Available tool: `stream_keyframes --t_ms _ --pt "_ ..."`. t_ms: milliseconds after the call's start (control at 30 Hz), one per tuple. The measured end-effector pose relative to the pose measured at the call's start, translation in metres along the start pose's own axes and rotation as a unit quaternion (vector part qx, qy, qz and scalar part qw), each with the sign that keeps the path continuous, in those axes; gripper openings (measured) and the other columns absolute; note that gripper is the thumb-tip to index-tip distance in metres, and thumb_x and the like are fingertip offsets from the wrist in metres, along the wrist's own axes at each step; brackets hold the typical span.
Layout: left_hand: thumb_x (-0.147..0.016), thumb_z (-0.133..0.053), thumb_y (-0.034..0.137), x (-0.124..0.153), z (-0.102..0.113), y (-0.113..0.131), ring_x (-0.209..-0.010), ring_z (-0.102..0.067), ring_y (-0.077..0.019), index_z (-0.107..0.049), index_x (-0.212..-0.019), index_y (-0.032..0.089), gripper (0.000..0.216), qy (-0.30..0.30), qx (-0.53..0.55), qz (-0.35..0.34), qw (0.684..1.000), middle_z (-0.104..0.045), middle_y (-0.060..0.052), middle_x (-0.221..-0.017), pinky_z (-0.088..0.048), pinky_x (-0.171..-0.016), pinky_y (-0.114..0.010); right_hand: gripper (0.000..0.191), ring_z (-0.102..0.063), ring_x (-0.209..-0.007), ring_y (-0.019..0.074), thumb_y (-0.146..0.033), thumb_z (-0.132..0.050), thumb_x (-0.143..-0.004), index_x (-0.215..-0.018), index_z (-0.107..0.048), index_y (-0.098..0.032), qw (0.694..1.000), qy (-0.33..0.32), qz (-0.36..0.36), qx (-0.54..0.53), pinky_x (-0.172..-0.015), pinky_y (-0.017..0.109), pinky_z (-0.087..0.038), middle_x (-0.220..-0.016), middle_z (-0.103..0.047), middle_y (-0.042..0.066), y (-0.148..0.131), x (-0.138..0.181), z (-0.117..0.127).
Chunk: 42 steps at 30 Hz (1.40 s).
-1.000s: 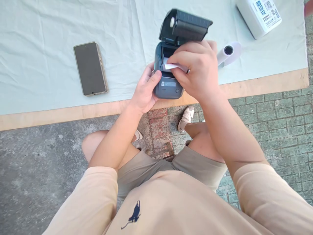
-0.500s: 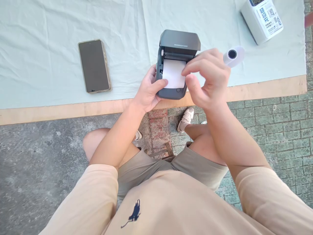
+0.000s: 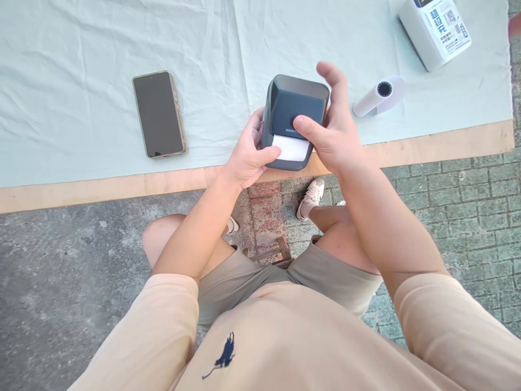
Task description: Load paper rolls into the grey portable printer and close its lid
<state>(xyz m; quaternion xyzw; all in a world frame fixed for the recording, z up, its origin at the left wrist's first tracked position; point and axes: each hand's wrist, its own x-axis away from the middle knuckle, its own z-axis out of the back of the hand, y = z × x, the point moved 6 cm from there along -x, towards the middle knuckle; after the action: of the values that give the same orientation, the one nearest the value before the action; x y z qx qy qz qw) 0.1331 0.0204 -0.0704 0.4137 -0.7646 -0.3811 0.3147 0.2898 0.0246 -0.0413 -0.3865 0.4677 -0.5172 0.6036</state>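
A small dark grey label printer (image 3: 293, 106) sits near the front edge of the table with its lid down. A strip of white paper (image 3: 291, 147) sticks out of its front slot. My left hand (image 3: 246, 155) grips the printer's left side, thumb on the front. My right hand (image 3: 336, 127) wraps the right side, thumb pressing on the lid and fingers behind it.
A black phone (image 3: 159, 114) lies face up to the left on the pale cloth (image 3: 81, 65). A white paper roll (image 3: 376, 96) lies right of the printer. A white box (image 3: 435, 30) stands at the back right. The wooden table edge (image 3: 101, 187) runs below.
The printer's lid came down from fully open to closed over the paper. My right hand let go of the paper end and moved onto the lid.
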Motion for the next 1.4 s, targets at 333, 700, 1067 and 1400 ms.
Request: stream_keyframes --t_ms 333,700,1067,1400 --pt "-0.104 -0.047 0.046 -0.012 0.001 -0.002 -0.155 -0.044 -0.0313 -0.067 -0.11 0.029 0.027 -0.001 0.055 0.03 0.998 -0.079 0.004 -0.124 -0.05 -0.119 -0.043 0.085 -0.07 -0.115 0.0277 -0.086 -0.067 -0.077 -0.144 -0.039 -0.041 0.997 -0.027 0.012 -0.073 -0.101 0.045 -0.06 -0.118 -0.07 0.001 0.01 0.0 -0.007" --pt "-0.103 -0.049 0.058 -0.012 0.0 0.001 -0.146 -0.054 -0.0342 -0.066 -0.111 0.026 0.038 0.014 0.028 0.042 0.999 -0.077 -0.001 -0.127 -0.059 -0.105 -0.042 0.12 -0.067 -0.121 0.0286 -0.081 -0.081 -0.063 -0.161 -0.023 -0.043 0.99 -0.101 -0.022 -0.095 -0.099 0.044 -0.06 -0.128 -0.068 0.002 0.012 0.001 -0.002" --pt "-0.1 -0.06 0.049 -0.011 0.003 -0.007 -0.142 -0.06 -0.0285 -0.067 -0.116 0.025 0.029 -0.011 0.046 0.031 0.998 -0.076 -0.004 -0.124 -0.064 -0.102 -0.042 0.04 -0.061 -0.072 0.0219 -0.045 -0.06 -0.1 -0.069 -0.042 -0.029 0.958 0.234 0.155 0.049 -0.079 0.041 -0.057 -0.069 -0.051 0.0 -0.057 0.003 0.023" --pt "-0.1 -0.061 0.046 -0.006 -0.002 -0.003 -0.147 -0.056 -0.0277 -0.069 -0.115 0.028 0.025 0.005 -0.012 0.02 1.0 -0.073 -0.002 -0.129 -0.06 -0.11 -0.039 0.039 -0.069 -0.103 0.0369 -0.021 -0.072 -0.079 -0.114 -0.072 -0.038 0.906 -0.062 0.046 0.416 -0.093 0.059 -0.06 -0.11 -0.08 -0.004 -0.039 -0.021 0.012"
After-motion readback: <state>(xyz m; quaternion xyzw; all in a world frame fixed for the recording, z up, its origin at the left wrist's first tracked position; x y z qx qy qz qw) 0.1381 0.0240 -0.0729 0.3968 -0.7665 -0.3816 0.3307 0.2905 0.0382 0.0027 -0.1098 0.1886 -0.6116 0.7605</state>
